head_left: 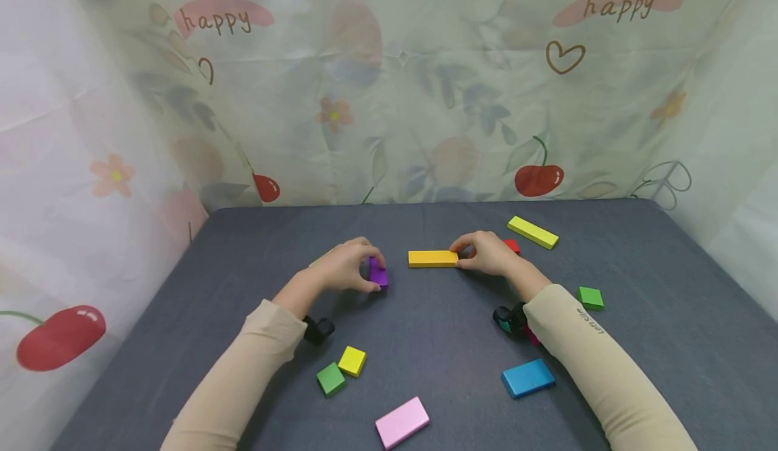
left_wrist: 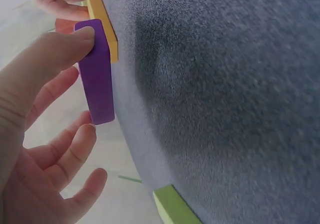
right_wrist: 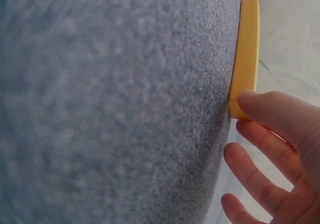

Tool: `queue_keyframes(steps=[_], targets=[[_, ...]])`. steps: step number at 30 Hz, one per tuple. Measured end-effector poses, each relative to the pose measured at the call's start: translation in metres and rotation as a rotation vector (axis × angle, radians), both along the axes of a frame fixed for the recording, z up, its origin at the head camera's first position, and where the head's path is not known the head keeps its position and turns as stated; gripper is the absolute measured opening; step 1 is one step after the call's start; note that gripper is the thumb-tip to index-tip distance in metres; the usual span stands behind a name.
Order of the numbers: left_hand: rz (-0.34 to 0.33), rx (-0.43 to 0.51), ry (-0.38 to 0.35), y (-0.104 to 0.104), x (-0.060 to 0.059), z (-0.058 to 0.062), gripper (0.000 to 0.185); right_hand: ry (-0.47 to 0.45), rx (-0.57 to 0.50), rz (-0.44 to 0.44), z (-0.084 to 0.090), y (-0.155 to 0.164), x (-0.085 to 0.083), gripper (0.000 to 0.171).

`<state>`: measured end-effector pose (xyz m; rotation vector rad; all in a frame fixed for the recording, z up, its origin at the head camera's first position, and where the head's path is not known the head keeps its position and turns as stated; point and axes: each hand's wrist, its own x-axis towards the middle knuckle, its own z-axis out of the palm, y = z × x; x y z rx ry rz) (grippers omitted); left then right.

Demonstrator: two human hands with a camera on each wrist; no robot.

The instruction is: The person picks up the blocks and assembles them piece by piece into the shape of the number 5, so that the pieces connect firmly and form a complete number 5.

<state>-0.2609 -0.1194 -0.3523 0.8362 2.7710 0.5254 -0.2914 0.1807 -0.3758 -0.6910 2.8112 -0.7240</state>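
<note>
In the head view my left hand (head_left: 342, 267) pinches a purple block (head_left: 379, 274) between thumb and fingers, left of the middle of the table. The left wrist view shows the thumb on the broad face of this purple block (left_wrist: 97, 81), with fingertips at its far edge. My right hand (head_left: 491, 255) pinches the right end of a long orange-yellow block (head_left: 430, 259), which lies lengthwise toward the purple one with a gap between them. In the right wrist view the thumb presses near the end of the orange-yellow block (right_wrist: 245, 48).
A red block (head_left: 512, 246) is partly hidden behind the right hand, with a long yellow block (head_left: 533, 232) beyond. Green (head_left: 590, 298) and blue (head_left: 528, 378) blocks lie right; small green (head_left: 331, 379), yellow (head_left: 352, 361) and pink (head_left: 402, 423) ones nearer. Patterned curtains surround the dark table (head_left: 444, 343).
</note>
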Motion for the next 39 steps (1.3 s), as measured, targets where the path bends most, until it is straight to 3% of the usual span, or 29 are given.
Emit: queue_keyframes(steps=[18, 39], targets=[[-0.044, 0.008, -0.010, 0.023, -0.020, -0.011, 0.033, -0.017, -0.016, -0.006, -0.001, 0.000, 0.000, 0.031], [-0.055, 0.004, -0.034, 0.034, -0.025, -0.016, 0.035, 0.001, -0.021, 0.008, -0.002, 0.002, -0.001, 0.031]])
